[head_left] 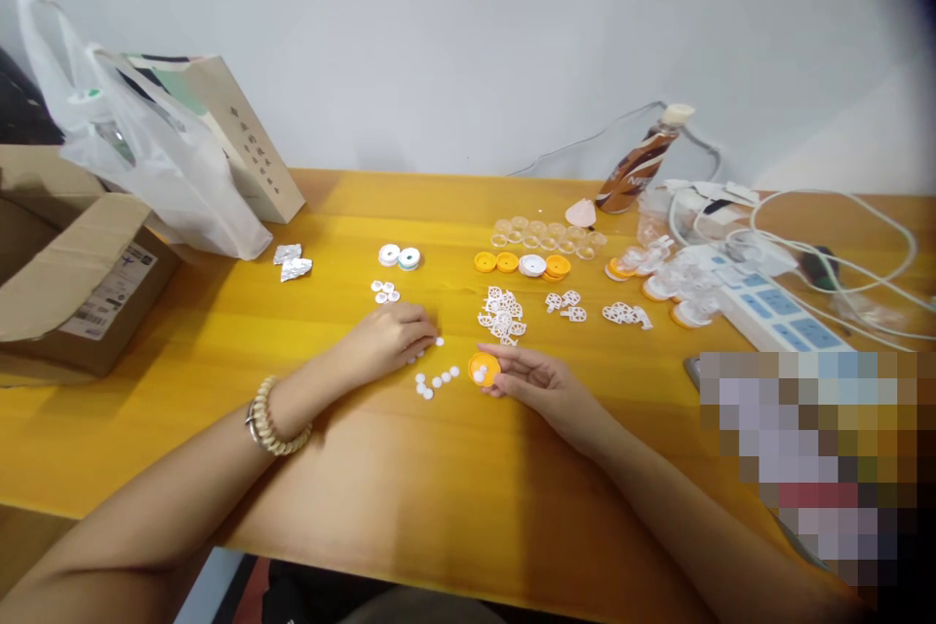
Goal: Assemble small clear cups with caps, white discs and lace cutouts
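My right hand [545, 390] grips a shallow yellow round cap [475, 382] by its edge, tilted toward me, with a few small white discs inside it. Fingers together and bent down, my left hand [391, 341] is low over the table; what its fingertips hold, if anything, is hidden. One small white disc [440, 341] shows right at those fingertips, and others are partly covered beneath them. Between both hands, several loose white discs [437, 382] lie on the wood. Just beyond the cap is a pile of white plastic wheel-like pieces [503, 314].
Farther back sit a row of yellow and white caps [507, 262], clear cups [541, 234] and white round parts [399, 256]. A bottle [643, 161], a power strip [779, 307] and cables crowd the right. At left are a cardboard box [109, 283] and bags [182, 185].
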